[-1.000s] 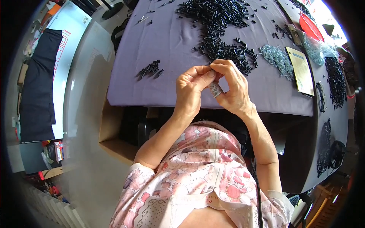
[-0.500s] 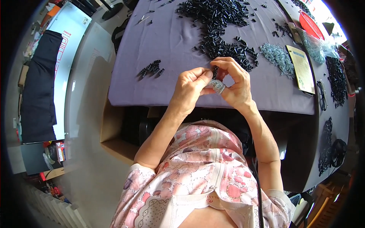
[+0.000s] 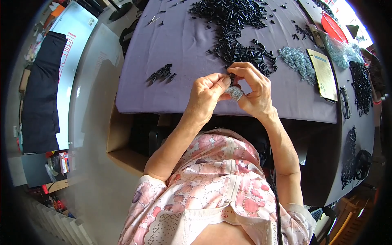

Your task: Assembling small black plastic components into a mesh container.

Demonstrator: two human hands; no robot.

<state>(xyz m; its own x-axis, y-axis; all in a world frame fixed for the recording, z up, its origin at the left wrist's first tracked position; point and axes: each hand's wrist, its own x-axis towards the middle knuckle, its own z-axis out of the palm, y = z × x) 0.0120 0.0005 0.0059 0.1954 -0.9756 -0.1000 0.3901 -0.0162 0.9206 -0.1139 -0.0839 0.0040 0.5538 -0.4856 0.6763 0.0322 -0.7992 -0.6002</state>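
Note:
My two hands meet over the near edge of a table with a purple-grey cloth. Between their fingertips is a small black cylindrical piece, mostly covered by the fingers. My left hand pinches it with thumb and forefinger. The fingers of my right hand curl round to the same piece from the other side. A silvery-grey speckled mass sits at my right thumb; whether it is a wrap or a clump of tiny parts I cannot tell. Just beyond lies a heap of similar black pieces.
A small group of black pieces lies to the left. On the right are a pile of clear bluish parts, a yellowish booklet, glasses and a red basket. An open cardboard box stands below the table.
Both hands have shifted very slightly to the right, and the fingertips have drawn closer around the small black piece. The things on the table have not moved.

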